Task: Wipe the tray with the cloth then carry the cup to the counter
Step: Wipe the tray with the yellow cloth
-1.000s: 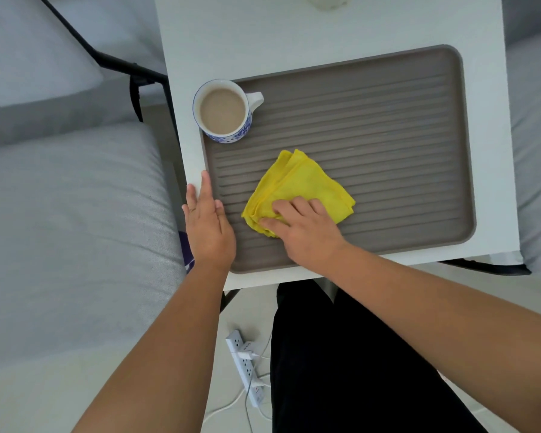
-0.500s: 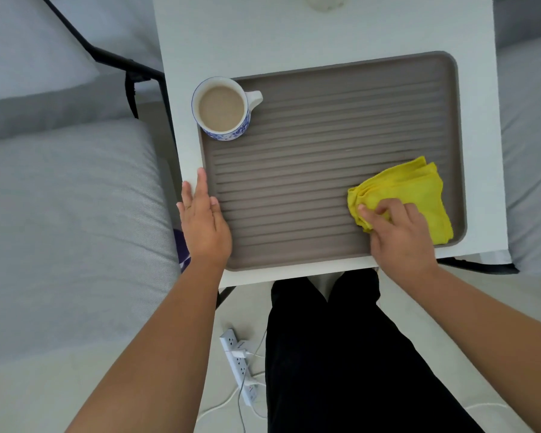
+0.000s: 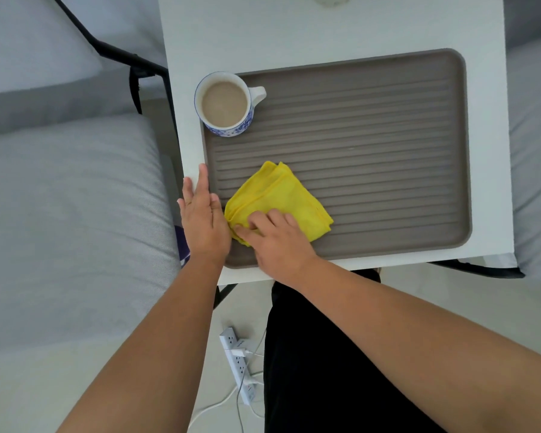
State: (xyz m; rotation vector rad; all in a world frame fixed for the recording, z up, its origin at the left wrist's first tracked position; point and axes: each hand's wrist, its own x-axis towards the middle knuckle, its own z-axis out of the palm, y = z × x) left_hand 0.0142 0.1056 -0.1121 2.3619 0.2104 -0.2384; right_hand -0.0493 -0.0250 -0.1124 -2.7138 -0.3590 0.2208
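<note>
Now the right hand (image 3: 278,242) presses the folded cloth (image 3: 278,195) onto the tray's (image 3: 388,151) near-left part, fingers spread and laid flat on it. The left hand (image 3: 203,220) lies along the tray's left rim, fingers straight, gripping nothing. 1 full cup (image 3: 225,104) stands in the tray's far-left corner.

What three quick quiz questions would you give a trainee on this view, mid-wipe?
1. Fill in: the left hand lies flat along the tray's ___ edge.
2. True or false: the cup is empty.
3. What does the right hand press on? A the cup, B the cloth, C nothing.

Key: 1 left. 2 false, it holds a pale brown drink. 3 B.
</note>
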